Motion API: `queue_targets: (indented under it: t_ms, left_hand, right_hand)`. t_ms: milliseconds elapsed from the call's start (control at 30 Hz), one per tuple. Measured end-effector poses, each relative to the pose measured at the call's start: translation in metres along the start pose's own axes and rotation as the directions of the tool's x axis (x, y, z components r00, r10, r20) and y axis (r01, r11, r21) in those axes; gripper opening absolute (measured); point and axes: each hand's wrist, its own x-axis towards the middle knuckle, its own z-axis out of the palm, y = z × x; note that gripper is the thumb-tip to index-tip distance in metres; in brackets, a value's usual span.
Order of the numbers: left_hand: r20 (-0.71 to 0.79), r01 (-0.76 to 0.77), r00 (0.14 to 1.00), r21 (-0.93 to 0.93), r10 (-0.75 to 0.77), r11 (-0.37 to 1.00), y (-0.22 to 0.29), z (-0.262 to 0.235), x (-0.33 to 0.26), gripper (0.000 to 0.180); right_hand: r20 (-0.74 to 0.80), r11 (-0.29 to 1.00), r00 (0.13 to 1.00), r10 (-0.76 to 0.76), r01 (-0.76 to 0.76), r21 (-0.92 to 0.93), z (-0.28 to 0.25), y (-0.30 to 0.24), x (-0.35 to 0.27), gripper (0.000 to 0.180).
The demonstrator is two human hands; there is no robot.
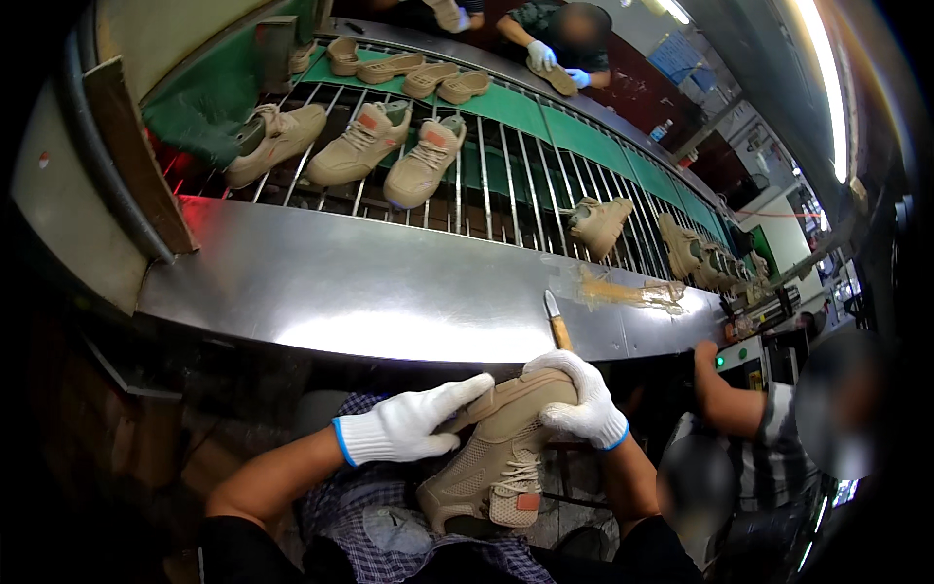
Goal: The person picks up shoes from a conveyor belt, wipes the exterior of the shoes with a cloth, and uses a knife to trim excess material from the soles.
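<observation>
We see a steel table bearing a knife at its 4 o'clock edge and a glue smear at 3 o'clock. Behind, at 12 o'clock, a barred conveyor carries three tan shoes; at 2 o'clock another shoe lies alone.

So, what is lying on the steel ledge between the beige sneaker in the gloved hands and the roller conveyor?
In the head view, a wooden-handled knife lies there, above the beige sneaker; sticky yellowish residue lies to its right.
</observation>
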Motion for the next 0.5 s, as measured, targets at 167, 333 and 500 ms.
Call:
queue_targets:
  t_ms: [167, 333, 500]
  left_hand:
    - [-0.221, -0.219, 0.958, -0.157, 0.181, 0.963, -0.014, -0.011, 0.025, 0.065]
    - [-0.107, -0.026, 0.994, -0.119, 0.013, 0.993, 0.014, -0.003, -0.003, 0.079]
    - [-0.215, -0.042, 0.976, -0.029, 0.035, 0.999, 0.029, -0.001, -0.009, 0.079]
  right_hand:
    - [0.060, 0.996, 0.994, -0.087, 0.084, 0.037, 0.006, -0.009, 0.014, 0.078]
    - [0.133, 0.998, 0.991, -0.025, 0.016, 0.063, -0.003, 0.006, 0.017, 0.077]
    - [0.124, 0.996, 0.992, 0.001, -0.012, 0.088, 0.002, 0.001, 0.020, 0.076]
